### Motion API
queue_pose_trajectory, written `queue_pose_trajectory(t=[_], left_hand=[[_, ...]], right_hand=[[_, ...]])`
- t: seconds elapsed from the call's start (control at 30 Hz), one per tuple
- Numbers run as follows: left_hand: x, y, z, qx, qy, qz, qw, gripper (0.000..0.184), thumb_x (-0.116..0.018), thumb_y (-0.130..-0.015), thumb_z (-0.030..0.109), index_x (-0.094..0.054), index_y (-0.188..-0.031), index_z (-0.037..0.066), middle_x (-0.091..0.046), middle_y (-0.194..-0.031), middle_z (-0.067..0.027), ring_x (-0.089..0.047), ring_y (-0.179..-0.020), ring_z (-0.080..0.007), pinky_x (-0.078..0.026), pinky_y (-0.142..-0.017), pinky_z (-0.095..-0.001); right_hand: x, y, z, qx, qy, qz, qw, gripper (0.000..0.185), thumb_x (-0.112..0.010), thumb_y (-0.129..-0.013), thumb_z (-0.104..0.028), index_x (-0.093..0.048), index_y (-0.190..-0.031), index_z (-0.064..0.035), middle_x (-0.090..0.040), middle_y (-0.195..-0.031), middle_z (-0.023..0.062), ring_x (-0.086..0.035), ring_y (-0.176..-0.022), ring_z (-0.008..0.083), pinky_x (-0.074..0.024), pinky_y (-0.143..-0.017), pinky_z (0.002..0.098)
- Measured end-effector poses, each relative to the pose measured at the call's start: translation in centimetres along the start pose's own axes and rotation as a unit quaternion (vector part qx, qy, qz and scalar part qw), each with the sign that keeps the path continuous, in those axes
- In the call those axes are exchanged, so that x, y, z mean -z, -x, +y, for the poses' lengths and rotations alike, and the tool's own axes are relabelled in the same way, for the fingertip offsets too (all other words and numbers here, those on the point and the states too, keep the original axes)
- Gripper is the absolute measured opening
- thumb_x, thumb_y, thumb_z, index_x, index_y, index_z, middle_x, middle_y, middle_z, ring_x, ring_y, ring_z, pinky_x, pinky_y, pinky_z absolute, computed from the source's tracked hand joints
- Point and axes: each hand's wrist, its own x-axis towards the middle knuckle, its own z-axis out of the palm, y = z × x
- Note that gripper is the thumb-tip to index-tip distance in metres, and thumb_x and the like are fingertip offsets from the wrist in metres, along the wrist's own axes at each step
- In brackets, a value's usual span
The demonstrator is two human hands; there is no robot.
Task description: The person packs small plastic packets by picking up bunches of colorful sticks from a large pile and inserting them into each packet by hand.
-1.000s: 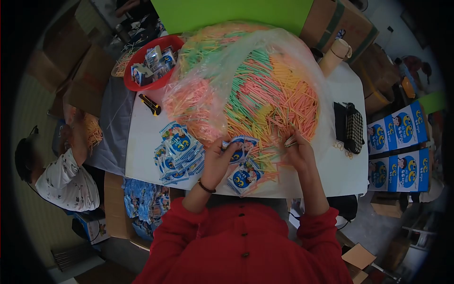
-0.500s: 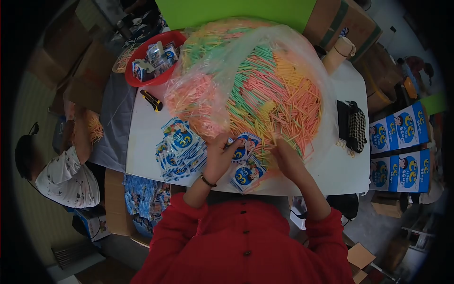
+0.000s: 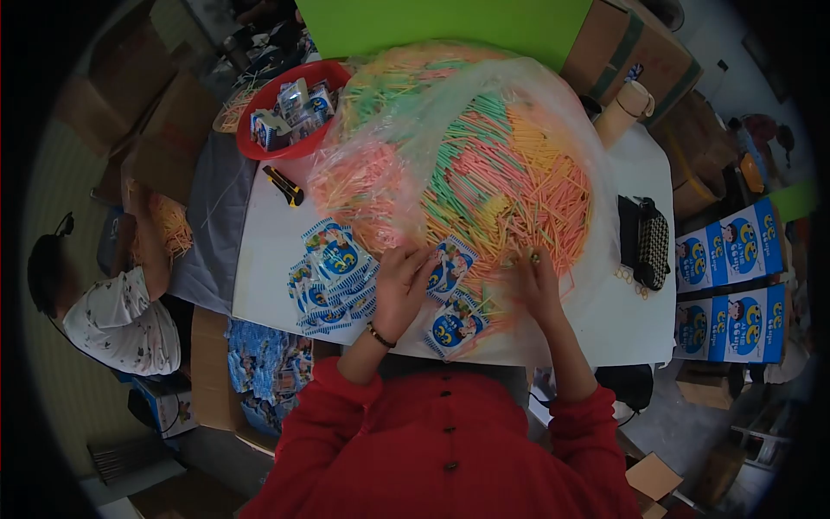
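Observation:
My left hand (image 3: 402, 287), with a dark bracelet at the wrist, pinches the edge of a blue-and-white printed packet (image 3: 451, 266). Beneath it, near the table's front edge, lies another such packet (image 3: 456, 327). My right hand (image 3: 533, 284) is slightly blurred at the near side of a big heap of thin pink, green and yellow sticks (image 3: 484, 164). Its fingers are closed, and what look like the ends of a few sticks show at the fingertips. A clear plastic bag (image 3: 406, 130) surrounds the heap. To the left of my left hand several packets (image 3: 333, 272) lie in a pile.
A red basin (image 3: 259, 147) with small packs and a yellow-black box cutter (image 3: 284, 186) are at the left. A bottle (image 3: 624, 114) and checkered pouch (image 3: 653, 246) stand right. Printed boxes (image 3: 731, 324) are beyond the table. Another person (image 3: 121, 316) works at left.
My right hand has shifted slightly right, and its fingers now point upward. My left hand stays by the same packet. The whole view has shifted a little.

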Motion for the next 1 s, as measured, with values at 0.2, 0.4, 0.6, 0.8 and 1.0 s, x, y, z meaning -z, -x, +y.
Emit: queue_pose_trajectory(t=[0.2, 0.4, 0.6, 0.8, 1.0], left_hand=[[0.1, -0.2, 0.9, 0.344, 0.545, 0.046, 0.763, 0.022, -0.057, -0.096, 0.016, -0.06, -0.112, 0.002, -0.065, -0.108, -0.0086, -0.065, -0.095, -0.0202, -0.053, -0.085, -0.0327], [0.2, 0.0, 1.7, 0.443, 0.679, -0.018, 0.585, 0.031, -0.053, -0.097, 0.018, -0.05, -0.123, 0.001, -0.063, -0.114, -0.0103, -0.063, -0.102, -0.0217, -0.054, -0.086, -0.0378], [-1.1, 1.9, 2.3, 0.475, 0.691, -0.077, 0.539, 0.027, -0.052, -0.097, 0.016, -0.053, -0.12, 0.001, -0.064, -0.111, -0.0101, -0.065, -0.098, -0.0215, -0.056, -0.082, -0.0379], [-1.8, 3.1, 2.7, 0.413, 0.592, -0.154, 0.674, 0.019, -0.061, -0.092, 0.011, -0.066, -0.106, 0.001, -0.069, -0.092, -0.0049, -0.066, -0.081, -0.0117, -0.054, -0.072, -0.0263], [-2.1, 3.4, 2.3, 0.273, 0.445, -0.216, 0.825, 0.019, -0.065, -0.088, 0.006, -0.07, -0.106, 0.003, -0.07, -0.086, -0.0003, -0.062, -0.079, -0.0037, -0.05, -0.069, -0.0203]], right_hand=[[-1.0, 0.3, 0.5, 0.062, -0.132, 0.07, 0.987, 0.018, -0.049, -0.096, -0.006, -0.053, -0.113, -0.0062, -0.055, -0.107, 0.0038, -0.053, -0.095, 0.0119, -0.0432, -0.083, 0.0268], [-0.6, 0.3, 1.4, 0.14, -0.021, 0.015, 0.99, 0.017, -0.046, -0.098, -0.007, -0.052, -0.114, -0.0081, -0.057, -0.098, 0.0007, -0.051, -0.091, 0.0074, -0.0428, -0.081, 0.0227], [0.6, -0.2, -0.3, -0.051, -0.505, 0.08, 0.858, 0.017, -0.045, -0.1, -0.012, -0.053, -0.114, -0.0067, -0.058, -0.101, 0.0039, -0.056, -0.097, 0.014, -0.045, -0.091, 0.029], [0.3, 0.8, -3.9, 0.003, -0.476, 0.063, 0.877, 0.014, -0.043, -0.101, -0.014, -0.052, -0.109, -0.0082, -0.06, -0.102, 0.0058, -0.056, -0.106, 0.0175, -0.0438, -0.098, 0.0348], [-1.9, 3.4, -9.2, 0.081, -0.402, -0.106, 0.906, 0.014, -0.044, -0.101, -0.019, -0.05, -0.106, -0.0072, -0.063, -0.112, 0.0153, -0.05, -0.122, 0.0241, -0.0379, -0.103, 0.0396]])
